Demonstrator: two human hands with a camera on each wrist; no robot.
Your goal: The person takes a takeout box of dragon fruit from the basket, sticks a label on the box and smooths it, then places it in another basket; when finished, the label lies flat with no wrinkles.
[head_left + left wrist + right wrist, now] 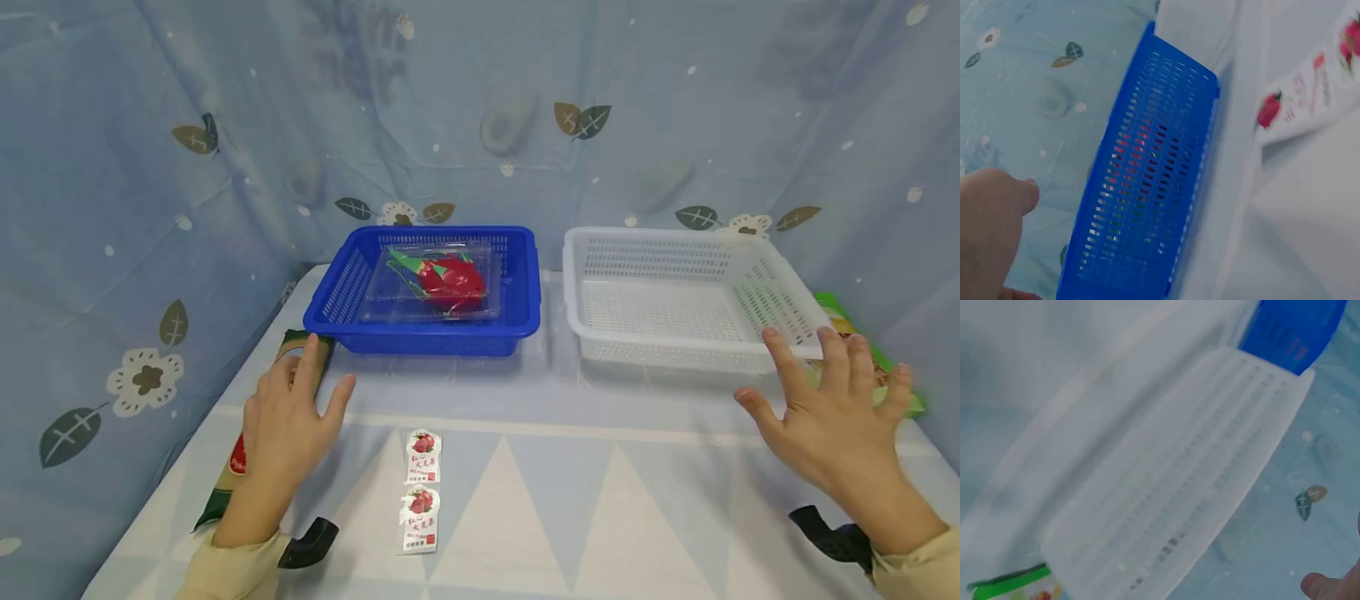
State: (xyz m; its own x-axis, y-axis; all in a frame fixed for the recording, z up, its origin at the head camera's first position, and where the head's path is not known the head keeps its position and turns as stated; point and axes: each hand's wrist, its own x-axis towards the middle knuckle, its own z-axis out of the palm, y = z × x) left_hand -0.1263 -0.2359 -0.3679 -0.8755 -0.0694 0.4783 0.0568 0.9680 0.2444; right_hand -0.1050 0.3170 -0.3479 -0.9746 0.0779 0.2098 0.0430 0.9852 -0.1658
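Note:
In the head view my left hand (288, 417) hovers with spread fingers above a green and yellow packet (225, 483), just in front of the blue basket (420, 340). The blue basket holds a clear plastic box with a red dragon fruit (457, 283) in it. My right hand (843, 417) is spread in the air by the front right corner of the white basket (675, 354), holding nothing. In the left wrist view part of my left hand (988, 225) shows left of the blue basket (1141, 169). My right thumb (1322, 586) shows low in the right wrist view.
Two labels with red fruit pictures, one (423, 457) behind the other (419, 521), lie on the table (570, 517) between the hands. A green packet (903, 387) lies right of the white basket, partly covered by my right hand. A patterned blue curtain (465, 100) hangs behind.

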